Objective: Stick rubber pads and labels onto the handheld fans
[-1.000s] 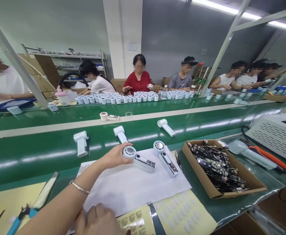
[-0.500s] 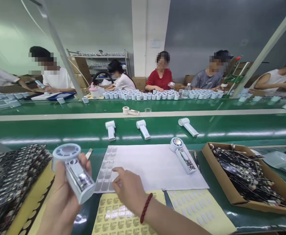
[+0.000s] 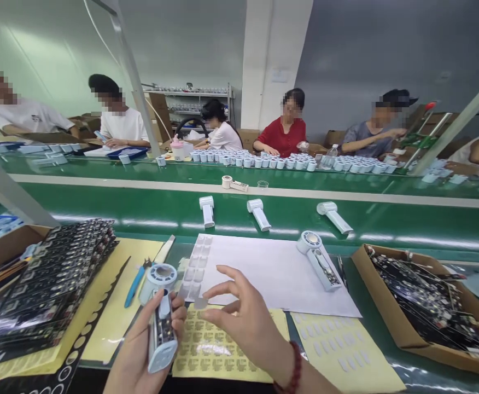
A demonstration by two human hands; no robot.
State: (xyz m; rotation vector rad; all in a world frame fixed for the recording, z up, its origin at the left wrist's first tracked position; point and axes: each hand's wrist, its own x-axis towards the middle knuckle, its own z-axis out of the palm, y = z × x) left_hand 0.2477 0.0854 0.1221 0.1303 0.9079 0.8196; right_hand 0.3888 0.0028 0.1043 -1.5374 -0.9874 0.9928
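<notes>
My left hand (image 3: 141, 342) is wrapped round a light blue handheld fan (image 3: 163, 334), its round head up and the opened handle showing dark electronics inside. My right hand (image 3: 243, 312), with a red bead bracelet at the wrist, pinches a small grey translucent sticker (image 3: 200, 302) between thumb and index finger. That sticker is close to the right side of the fan, apart from it. Behind my hands lies a white sheet (image 3: 256, 268) with rows of grey stickers along its left edge. A second blue fan (image 3: 321, 262) rests on the sheet's right side.
Yellow label sheets (image 3: 198, 350) lie in front. At left are stacked black circuit boards (image 3: 59, 279) and blue-handled cutters (image 3: 135, 284). A cardboard tray (image 3: 387, 317) of dark strips stands right. Several fans lie on the green belt (image 3: 174, 213); co-workers sit beyond.
My right hand has lifted a grey sticker off the white sheet and turned towards the fan. The fan in my left hand has come lower and nearer the right hand. The view has swung left.
</notes>
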